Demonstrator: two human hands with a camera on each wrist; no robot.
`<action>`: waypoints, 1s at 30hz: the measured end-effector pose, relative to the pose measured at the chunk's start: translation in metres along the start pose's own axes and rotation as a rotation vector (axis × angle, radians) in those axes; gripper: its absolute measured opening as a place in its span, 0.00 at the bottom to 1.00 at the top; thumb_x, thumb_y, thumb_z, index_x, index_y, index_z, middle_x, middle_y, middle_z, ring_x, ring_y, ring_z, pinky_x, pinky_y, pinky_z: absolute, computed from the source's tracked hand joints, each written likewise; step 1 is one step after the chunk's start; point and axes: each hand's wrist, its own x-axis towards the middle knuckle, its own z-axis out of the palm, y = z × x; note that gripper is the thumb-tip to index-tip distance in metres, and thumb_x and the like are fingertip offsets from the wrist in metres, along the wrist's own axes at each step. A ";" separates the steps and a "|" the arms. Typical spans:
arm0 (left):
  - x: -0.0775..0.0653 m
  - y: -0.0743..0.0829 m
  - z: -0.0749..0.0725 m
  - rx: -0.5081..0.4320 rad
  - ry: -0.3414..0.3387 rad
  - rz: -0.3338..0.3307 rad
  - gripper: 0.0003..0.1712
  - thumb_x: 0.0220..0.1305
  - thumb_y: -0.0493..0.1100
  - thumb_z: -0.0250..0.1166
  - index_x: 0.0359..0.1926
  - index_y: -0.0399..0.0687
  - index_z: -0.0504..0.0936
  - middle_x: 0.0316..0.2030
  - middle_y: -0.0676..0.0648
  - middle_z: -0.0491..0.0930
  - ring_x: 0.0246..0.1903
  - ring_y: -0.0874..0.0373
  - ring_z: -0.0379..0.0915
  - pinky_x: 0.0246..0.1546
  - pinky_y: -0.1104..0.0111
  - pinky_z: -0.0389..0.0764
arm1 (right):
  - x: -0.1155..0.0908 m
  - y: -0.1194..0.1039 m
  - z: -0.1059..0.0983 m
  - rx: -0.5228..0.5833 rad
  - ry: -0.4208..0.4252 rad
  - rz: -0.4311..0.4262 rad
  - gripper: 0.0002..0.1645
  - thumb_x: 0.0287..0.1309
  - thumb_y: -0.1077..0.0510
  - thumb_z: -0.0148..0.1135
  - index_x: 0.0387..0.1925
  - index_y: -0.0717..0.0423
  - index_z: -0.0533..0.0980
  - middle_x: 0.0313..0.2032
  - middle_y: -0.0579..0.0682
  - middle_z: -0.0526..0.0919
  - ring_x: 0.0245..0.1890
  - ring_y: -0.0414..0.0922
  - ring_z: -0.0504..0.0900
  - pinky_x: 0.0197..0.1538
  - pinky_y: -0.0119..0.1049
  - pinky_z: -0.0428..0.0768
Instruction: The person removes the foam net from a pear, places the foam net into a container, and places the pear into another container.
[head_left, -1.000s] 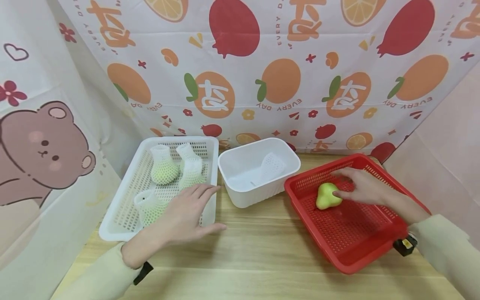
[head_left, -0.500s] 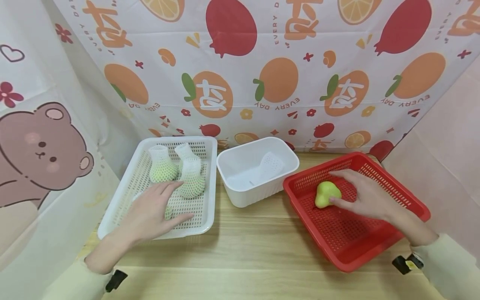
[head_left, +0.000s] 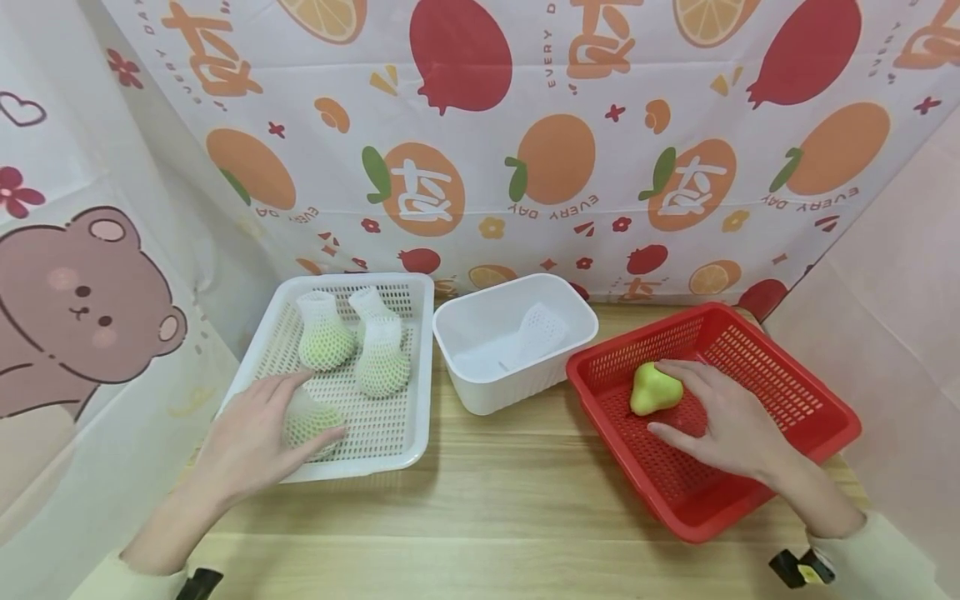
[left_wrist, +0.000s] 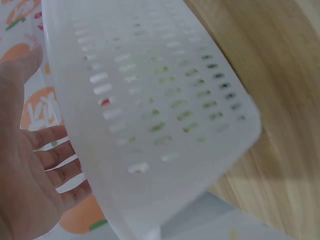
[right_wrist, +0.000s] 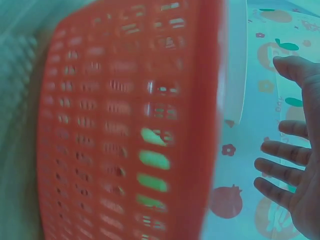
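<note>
My left hand (head_left: 251, 437) hovers with spread, lightly bent fingers over the near left part of a white perforated basket (head_left: 415, 417). Partly behind it lies a pear in a white foam net (head_left: 315, 425). Farther back in that basket are more netted pears, including one netted pear (head_left: 382, 371) near the middle. On the right, my right hand (head_left: 723, 421) is over a red perforated basket (head_left: 675, 521), thumb and fingers apart. Beside its fingertips a bare yellow-green pear (head_left: 654, 389) lies in the basket; whether they touch is unclear. Both wrist views show extended fingers and basket walls.
A white bin (head_left: 495, 387) stands between the two baskets, with an empty-looking white foam net (head_left: 542, 329) inside. All three containers are on a wooden table (head_left: 495, 517). A fruit-print curtain (head_left: 480, 183) hangs behind, and a bear-print curtain (head_left: 82, 308) hangs at left.
My left hand has moved left, from the white basket's near right corner to its left side. My right hand has shifted slightly toward me, its thumb now away from the pear, which stays in place.
</note>
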 end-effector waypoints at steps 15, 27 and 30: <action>-0.017 -0.035 -0.009 -0.035 -0.048 -0.101 0.52 0.55 0.63 0.78 0.68 0.31 0.72 0.63 0.23 0.76 0.61 0.23 0.71 0.60 0.31 0.69 | -0.026 -0.014 0.017 -0.058 0.055 -0.022 0.53 0.42 0.36 0.83 0.68 0.52 0.76 0.66 0.54 0.81 0.63 0.57 0.80 0.58 0.65 0.83; -0.015 -0.053 -0.006 0.075 -0.163 -0.053 0.53 0.57 0.68 0.74 0.65 0.26 0.76 0.64 0.24 0.73 0.62 0.23 0.69 0.62 0.29 0.68 | -0.038 -0.022 0.024 -0.093 0.076 -0.035 0.56 0.40 0.31 0.82 0.69 0.49 0.75 0.66 0.53 0.81 0.62 0.57 0.82 0.56 0.62 0.85; -0.013 -0.056 -0.005 0.096 -0.173 -0.031 0.54 0.56 0.69 0.74 0.63 0.25 0.77 0.64 0.25 0.74 0.62 0.24 0.70 0.61 0.28 0.69 | -0.039 -0.023 0.024 -0.103 0.068 -0.040 0.56 0.41 0.30 0.81 0.69 0.49 0.75 0.66 0.53 0.80 0.61 0.56 0.82 0.56 0.62 0.85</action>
